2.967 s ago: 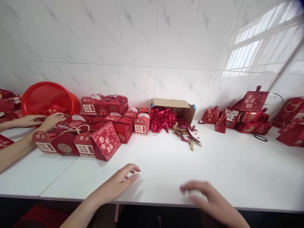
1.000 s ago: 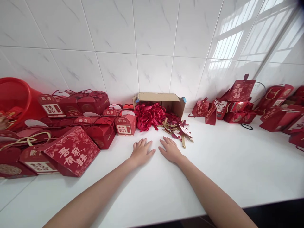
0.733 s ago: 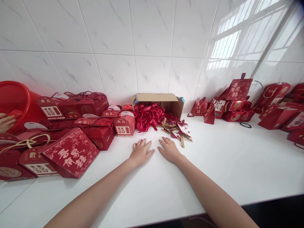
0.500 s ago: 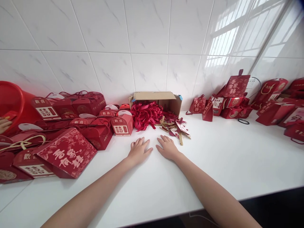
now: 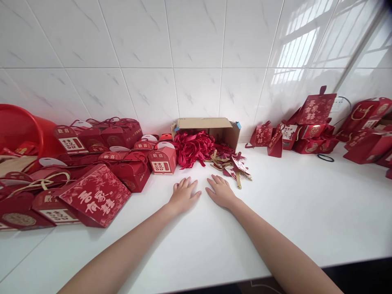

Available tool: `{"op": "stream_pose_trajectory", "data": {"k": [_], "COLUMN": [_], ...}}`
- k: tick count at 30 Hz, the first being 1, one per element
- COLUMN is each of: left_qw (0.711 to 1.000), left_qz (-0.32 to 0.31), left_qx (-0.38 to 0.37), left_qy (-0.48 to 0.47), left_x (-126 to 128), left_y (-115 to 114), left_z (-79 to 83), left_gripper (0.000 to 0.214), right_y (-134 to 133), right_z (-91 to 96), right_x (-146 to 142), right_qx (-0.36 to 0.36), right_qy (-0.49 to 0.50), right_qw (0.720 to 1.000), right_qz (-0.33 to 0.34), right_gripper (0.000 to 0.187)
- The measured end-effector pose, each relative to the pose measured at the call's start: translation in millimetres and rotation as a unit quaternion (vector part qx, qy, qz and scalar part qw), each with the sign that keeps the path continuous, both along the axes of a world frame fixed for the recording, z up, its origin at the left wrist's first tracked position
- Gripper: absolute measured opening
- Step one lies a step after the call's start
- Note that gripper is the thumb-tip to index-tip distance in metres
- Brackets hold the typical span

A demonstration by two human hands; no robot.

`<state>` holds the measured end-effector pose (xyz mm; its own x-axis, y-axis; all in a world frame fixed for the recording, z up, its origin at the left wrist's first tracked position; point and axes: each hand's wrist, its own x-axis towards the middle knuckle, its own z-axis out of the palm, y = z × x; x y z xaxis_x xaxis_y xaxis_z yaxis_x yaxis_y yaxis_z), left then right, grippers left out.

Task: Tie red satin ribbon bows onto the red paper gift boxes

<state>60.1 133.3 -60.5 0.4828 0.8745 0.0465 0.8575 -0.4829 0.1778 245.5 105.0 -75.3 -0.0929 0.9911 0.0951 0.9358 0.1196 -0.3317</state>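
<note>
My left hand [image 5: 184,195] lies on the white table [image 5: 196,245], fingers apart and holding nothing. Close to its right, my right hand [image 5: 221,191] rests the same way, fingers spread. Just beyond them a heap of dark red ribbons [image 5: 193,148] spills from a cardboard box [image 5: 205,123] that lies on its side. Gold strips and small red tags [image 5: 240,165] are piled ahead of my right hand. Left of the ribbons stands a small red gift box [image 5: 162,160] with a white label.
Many red gift boxes [image 5: 122,165] crowd the left side, one tilted box [image 5: 98,196] at the front. Behind them a red bucket [image 5: 43,134] lies on its side; a co-worker's arm [image 5: 18,164] reaches in. More red boxes [image 5: 315,109] and a black ring [image 5: 325,157] are at the right.
The view has turned slightly left, so everything sits farther right. Both my hands stay flat on the table. The co-worker's arm shows more at the bucket.
</note>
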Motion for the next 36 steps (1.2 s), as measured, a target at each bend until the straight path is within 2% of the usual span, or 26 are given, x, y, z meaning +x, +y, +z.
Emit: {"op": "stream_pose_trajectory", "data": {"k": [10,16,18,21,23,25,26,28,30,31,33,36], "left_qw": [1.0,0.996,0.992,0.979,0.954,0.875,0.833,0.774,0.72,0.707,0.723,0.743], "left_qz": [-0.005,-0.021,-0.024,-0.016,0.01,0.065,0.102,0.193,0.298,0.348,0.407,0.422], "left_qx": [-0.005,0.033,0.069,0.148,0.24,0.413,0.471,0.523,0.539,0.522,0.423,0.287], "left_qy": [-0.03,-0.076,-0.101,-0.142,-0.178,-0.245,-0.271,-0.3,-0.322,-0.326,-0.363,-0.434], "left_x": [-2.8,-2.7,-2.7,-11.5,-28.5,-56.3,-73.7,-112.5,-150.8,-167.1,-190.0,-194.8], "left_y": [-0.2,-1.3,-2.9,-8.9,-18.2,-32.2,-39.9,-52.8,-58.1,-57.7,-53.5,-52.0], "left_z": [-5.3,-11.5,-6.5,16.0,37.2,56.1,62.8,70.4,72.9,73.6,75.9,81.1], "left_gripper": [0.06,0.055,0.047,0.038,0.035,0.032,0.032,0.037,0.051,0.06,0.073,0.072], "right_y": [-4.3,-4.6,-5.0,-5.6,-5.9,-6.1,-6.1,-6.0,-5.9,-5.9,-5.9,-5.7], "right_z": [-2.6,-5.7,-6.5,-7.5,-8.0,-8.1,-8.1,-7.5,-6.6,-6.0,-5.0,-4.2], "right_x": [-6.6,-4.5,-3.3,-1.7,-1.1,-1.2,-1.5,-2.4,-3.1,-3.3,-3.5,-3.4], "right_qx": [0.005,0.009,0.008,0.008,0.008,0.006,0.006,0.007,0.007,0.008,0.008,0.011], "right_qy": [-0.034,-0.055,-0.06,-0.067,-0.069,-0.069,-0.068,-0.064,-0.058,-0.054,-0.046,-0.032], "right_qw": [0.999,0.998,0.998,0.998,0.997,0.997,0.998,0.998,0.998,0.998,0.999,0.999], "right_qz": [-0.013,-0.002,0.004,0.013,0.017,0.017,0.017,0.015,0.015,0.015,0.016,0.016], "right_gripper": [0.055,0.055,0.055,0.055,0.054,0.054,0.054,0.055,0.054,0.054,0.054,0.054]}}
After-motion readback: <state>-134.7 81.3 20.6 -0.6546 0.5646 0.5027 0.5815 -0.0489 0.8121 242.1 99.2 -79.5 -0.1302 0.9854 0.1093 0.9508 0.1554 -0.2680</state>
